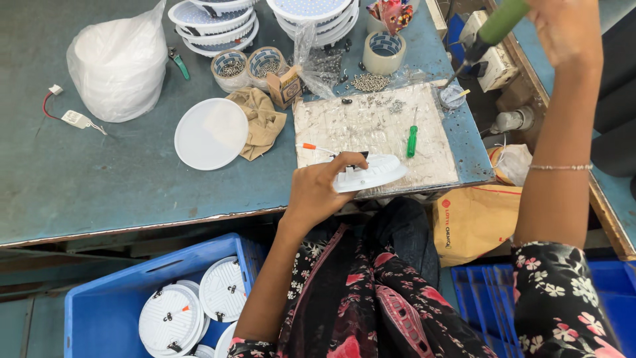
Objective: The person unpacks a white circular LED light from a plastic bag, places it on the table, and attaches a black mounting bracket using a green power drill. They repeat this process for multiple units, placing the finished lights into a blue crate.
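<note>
Two hands: left hand [317, 192], right hand [568, 30]. Two screwdrivers: green-handled [412, 140] on mat, orange-tipped [317, 148]. Three tape rolls [384, 52]. One loose white disc [211, 133]. One brown cloth [262, 119]. Two blue crates [99, 311]. One white bag [119, 63].

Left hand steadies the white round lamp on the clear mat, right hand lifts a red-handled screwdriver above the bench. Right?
Not quite: in the head view the screwdriver in the right hand has a green handle. The left hand does steady the white lamp on the mat.
</note>
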